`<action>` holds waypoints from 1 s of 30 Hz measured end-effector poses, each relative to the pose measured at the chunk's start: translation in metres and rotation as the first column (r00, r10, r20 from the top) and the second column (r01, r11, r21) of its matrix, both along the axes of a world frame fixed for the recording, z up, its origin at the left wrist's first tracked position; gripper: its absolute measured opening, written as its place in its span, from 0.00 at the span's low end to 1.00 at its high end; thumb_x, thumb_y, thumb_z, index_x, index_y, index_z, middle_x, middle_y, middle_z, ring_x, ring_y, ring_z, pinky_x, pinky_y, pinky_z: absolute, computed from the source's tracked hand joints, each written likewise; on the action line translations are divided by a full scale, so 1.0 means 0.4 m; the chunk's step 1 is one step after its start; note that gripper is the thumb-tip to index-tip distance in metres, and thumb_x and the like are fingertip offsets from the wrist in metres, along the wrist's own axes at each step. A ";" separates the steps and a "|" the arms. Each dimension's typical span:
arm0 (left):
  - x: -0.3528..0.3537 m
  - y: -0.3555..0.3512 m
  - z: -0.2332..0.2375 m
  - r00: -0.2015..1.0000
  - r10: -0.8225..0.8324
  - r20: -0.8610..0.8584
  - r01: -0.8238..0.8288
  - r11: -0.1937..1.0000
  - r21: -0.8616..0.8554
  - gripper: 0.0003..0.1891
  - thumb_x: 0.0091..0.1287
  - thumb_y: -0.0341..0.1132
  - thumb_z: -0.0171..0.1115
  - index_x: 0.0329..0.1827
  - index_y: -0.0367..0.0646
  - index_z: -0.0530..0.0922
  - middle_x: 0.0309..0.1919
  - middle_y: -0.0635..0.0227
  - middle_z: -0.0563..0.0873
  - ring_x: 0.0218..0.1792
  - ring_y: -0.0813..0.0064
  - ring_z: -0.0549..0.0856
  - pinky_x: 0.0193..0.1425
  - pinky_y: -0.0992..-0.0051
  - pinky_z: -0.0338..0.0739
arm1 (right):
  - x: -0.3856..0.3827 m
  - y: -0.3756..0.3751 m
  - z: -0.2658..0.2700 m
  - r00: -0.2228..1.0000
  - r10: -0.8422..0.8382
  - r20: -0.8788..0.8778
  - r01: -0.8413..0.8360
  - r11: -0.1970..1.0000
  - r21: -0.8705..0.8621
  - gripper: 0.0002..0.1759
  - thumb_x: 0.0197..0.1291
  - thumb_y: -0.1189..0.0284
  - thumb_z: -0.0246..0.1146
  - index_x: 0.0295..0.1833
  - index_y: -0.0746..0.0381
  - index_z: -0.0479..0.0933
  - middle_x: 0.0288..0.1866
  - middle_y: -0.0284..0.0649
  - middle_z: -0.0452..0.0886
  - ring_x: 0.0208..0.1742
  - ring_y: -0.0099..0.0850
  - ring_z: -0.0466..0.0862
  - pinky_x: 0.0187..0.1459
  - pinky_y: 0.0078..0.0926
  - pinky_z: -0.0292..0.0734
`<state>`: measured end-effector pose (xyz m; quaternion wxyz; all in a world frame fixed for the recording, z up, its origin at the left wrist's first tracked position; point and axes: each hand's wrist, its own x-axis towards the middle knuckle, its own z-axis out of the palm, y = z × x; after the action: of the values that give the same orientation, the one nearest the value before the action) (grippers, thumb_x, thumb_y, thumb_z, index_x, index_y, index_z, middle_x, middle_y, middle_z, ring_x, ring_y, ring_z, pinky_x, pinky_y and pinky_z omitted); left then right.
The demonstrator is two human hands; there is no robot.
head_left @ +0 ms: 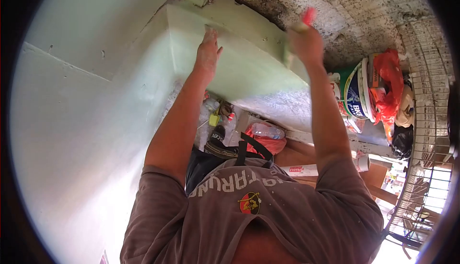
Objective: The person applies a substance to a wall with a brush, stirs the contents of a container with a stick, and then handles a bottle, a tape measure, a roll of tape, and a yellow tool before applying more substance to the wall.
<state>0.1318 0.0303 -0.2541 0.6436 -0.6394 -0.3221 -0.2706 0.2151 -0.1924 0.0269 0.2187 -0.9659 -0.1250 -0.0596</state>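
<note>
My right hand (307,46) is closed around a paintbrush, blurred by motion. Its red handle end (309,15) sticks out above the fist, and a pale green part (288,55) reaches down to the edge of the green ledge (261,74). On the other side, my left hand (209,55) is raised with fingers stretched out, by the ledge's upper face near the corner; whether it touches is hard to tell. Nothing shows in that hand.
A rough, stained wall (354,5) rises beyond the ledge. At right are a paint bucket (354,91), a red plastic bag (389,79) and a wire fan guard (424,120). Below lie a plastic bottle (268,131) and a white tube (304,170). A pale green wall (81,105) fills the left.
</note>
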 end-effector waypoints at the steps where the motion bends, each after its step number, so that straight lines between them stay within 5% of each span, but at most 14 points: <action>1: -0.003 0.000 -0.001 1.000 -0.006 0.003 0.006 1.000 0.002 0.29 0.80 0.31 0.41 0.85 0.49 0.60 0.83 0.70 0.63 0.85 0.73 0.57 0.89 0.59 0.39 | 0.025 0.068 -0.040 0.996 0.066 0.056 -0.064 0.998 -0.029 0.17 0.59 0.58 0.66 0.41 0.62 0.86 0.36 0.54 0.89 0.43 0.51 0.90 0.49 0.49 0.83; 3: -0.014 0.003 0.034 0.993 0.082 -0.089 -0.072 0.991 0.112 0.29 0.81 0.33 0.41 0.85 0.49 0.59 0.84 0.70 0.62 0.85 0.73 0.56 0.89 0.59 0.40 | 0.025 0.199 -0.043 0.957 0.241 0.164 -0.263 0.956 0.128 0.18 0.60 0.58 0.65 0.41 0.63 0.85 0.37 0.55 0.88 0.40 0.54 0.89 0.47 0.49 0.83; 4: -0.037 0.002 0.085 0.783 0.570 -0.248 -0.287 0.686 0.669 0.29 0.81 0.33 0.41 0.85 0.48 0.59 0.84 0.69 0.62 0.85 0.72 0.56 0.89 0.59 0.40 | 0.044 0.249 -0.030 0.956 0.279 0.089 -0.293 0.924 0.248 0.16 0.61 0.60 0.66 0.41 0.63 0.85 0.36 0.52 0.89 0.37 0.50 0.90 0.44 0.46 0.84; 5: -0.062 -0.009 0.145 0.509 0.860 0.037 -0.018 -0.033 0.999 0.29 0.81 0.34 0.42 0.85 0.48 0.59 0.84 0.69 0.62 0.85 0.72 0.56 0.89 0.59 0.40 | 0.055 0.283 -0.024 0.947 0.321 0.012 -0.303 0.881 0.365 0.14 0.61 0.62 0.66 0.41 0.63 0.86 0.35 0.50 0.89 0.34 0.46 0.90 0.41 0.43 0.84; 6: -0.077 -0.016 0.187 0.448 0.876 0.181 0.238 -0.312 0.920 0.29 0.81 0.35 0.42 0.85 0.48 0.58 0.84 0.69 0.62 0.85 0.72 0.55 0.89 0.59 0.40 | 0.051 0.301 -0.028 0.941 0.339 -0.017 -0.290 0.829 0.478 0.13 0.61 0.64 0.67 0.41 0.63 0.86 0.34 0.46 0.89 0.33 0.39 0.89 0.39 0.37 0.83; 7: -0.084 -0.022 0.221 0.446 0.869 0.217 0.348 -0.391 0.852 0.29 0.81 0.36 0.42 0.85 0.48 0.58 0.84 0.69 0.61 0.85 0.72 0.55 0.89 0.59 0.40 | 0.048 0.315 -0.029 0.933 0.357 -0.039 -0.269 0.766 0.584 0.12 0.62 0.65 0.69 0.41 0.64 0.86 0.32 0.43 0.89 0.32 0.32 0.87 0.37 0.31 0.82; 11: -0.089 -0.035 0.281 0.463 0.867 0.185 0.464 -0.415 0.783 0.29 0.82 0.39 0.42 0.86 0.47 0.57 0.85 0.69 0.60 0.86 0.70 0.54 0.89 0.59 0.41 | 0.061 0.206 -0.085 0.933 0.360 -0.013 -0.222 0.603 0.766 0.08 0.62 0.68 0.68 0.40 0.62 0.86 0.34 0.41 0.89 0.31 0.31 0.89 0.34 0.32 0.83; 13: -0.090 -0.040 0.291 0.482 0.855 0.191 0.480 -0.441 0.758 0.30 0.83 0.40 0.42 0.86 0.47 0.56 0.85 0.68 0.60 0.86 0.70 0.53 0.89 0.59 0.41 | 0.020 0.071 -0.054 0.950 0.298 -0.094 -0.135 0.664 0.736 0.04 0.61 0.73 0.69 0.41 0.60 0.87 0.30 0.33 0.87 0.29 0.21 0.85 0.31 0.22 0.80; 16: -0.095 -0.040 0.311 0.487 0.851 0.196 0.512 -0.460 0.726 0.30 0.83 0.42 0.43 0.86 0.46 0.55 0.85 0.68 0.59 0.87 0.69 0.52 0.89 0.59 0.42 | 0.013 -0.170 -0.046 0.987 0.095 -0.131 -0.031 0.906 0.422 0.10 0.61 0.66 0.70 0.43 0.60 0.88 0.31 0.38 0.89 0.31 0.27 0.88 0.35 0.29 0.82; 20: -0.133 -0.049 0.357 0.463 0.816 0.346 0.607 -0.576 0.548 0.32 0.82 0.48 0.47 0.85 0.45 0.59 0.83 0.63 0.64 0.84 0.66 0.59 0.86 0.59 0.53 | -0.012 -0.228 -0.006 0.981 0.027 0.191 -0.009 0.996 -0.093 0.16 0.57 0.60 0.71 0.42 0.61 0.88 0.34 0.48 0.89 0.39 0.43 0.92 0.44 0.42 0.84; 23: -0.186 -0.072 0.412 0.487 0.744 0.457 0.555 -0.668 0.497 0.32 0.80 0.52 0.53 0.80 0.43 0.66 0.74 0.57 0.75 0.73 0.64 0.74 0.75 0.61 0.69 | 0.018 -0.078 -0.020 1.000 -0.002 0.003 0.002 0.989 0.151 0.18 0.56 0.58 0.69 0.43 0.61 0.88 0.34 0.51 0.89 0.43 0.50 0.91 0.48 0.46 0.83; 25: -0.223 -0.096 0.470 0.513 0.698 0.499 0.403 -0.709 0.578 0.29 0.79 0.52 0.55 0.73 0.39 0.73 0.63 0.56 0.83 0.61 0.64 0.83 0.64 0.64 0.76 | 0.043 0.072 -0.051 0.986 0.083 0.144 -0.081 0.997 -0.020 0.19 0.56 0.59 0.70 0.46 0.61 0.88 0.33 0.51 0.88 0.39 0.47 0.91 0.47 0.44 0.83; 27: -0.258 -0.110 0.560 0.557 0.614 0.559 0.160 -0.740 0.654 0.27 0.78 0.51 0.57 0.65 0.34 0.78 0.54 0.55 0.88 0.52 0.65 0.87 0.58 0.67 0.78 | 0.037 0.178 -0.026 0.967 0.231 0.103 -0.252 0.922 0.295 0.12 0.59 0.63 0.72 0.43 0.59 0.89 0.28 0.41 0.88 0.31 0.30 0.88 0.35 0.32 0.81; 30: -0.317 -0.128 0.696 0.562 0.410 0.718 -0.273 -0.727 0.629 0.28 0.77 0.51 0.59 0.57 0.27 0.81 0.49 0.50 0.89 0.50 0.60 0.88 0.58 0.65 0.78 | 0.062 0.268 -0.020 0.914 0.406 -0.029 -0.210 0.530 0.822 0.12 0.60 0.67 0.72 0.45 0.62 0.88 0.26 0.40 0.86 0.29 0.27 0.85 0.29 0.26 0.78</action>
<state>0.0052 -0.0211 0.0245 0.8900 0.4215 -0.1711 -0.0312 0.2398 -0.0852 0.0189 0.6499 -0.7239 -0.2290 0.0357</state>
